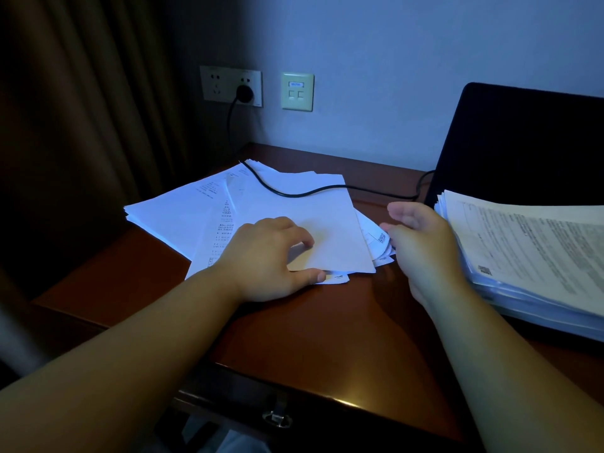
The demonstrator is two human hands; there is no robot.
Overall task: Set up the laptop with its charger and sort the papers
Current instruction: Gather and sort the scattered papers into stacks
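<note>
Setting: a dim room, seen from above a brown desk that stands against a pale wall.
Loose papers: a fanned, untidy heap of white sheets is spread on the far left of the desk, some printed, the corners sticking out at different angles.
Stack: a thick, squared pile of printed sheets lies at the right edge of the desk, just beside the right hand.
Laptop: it stands open at the far right, behind the stack, and only the dark back of its lid is seen.
Cable: a black lead runs from a plug in the wall socket, is draped across the loose papers, and goes on toward the laptop.
Left hand: it is laid on the near edge of the heap, fingers curled down on the top sheet and thumb tucked against the near edge, so the sheet looks pinched.
Right hand: it is held edge-on and open just right of the heap, fingers straight, nothing gripped; the fingertips are near the protruding corners.
Handling: the sheets are judged light, limp and slippery on each other, easily creased. They are best gathered by both side edges and tapped square, and the cable should be lifted off first.
</note>
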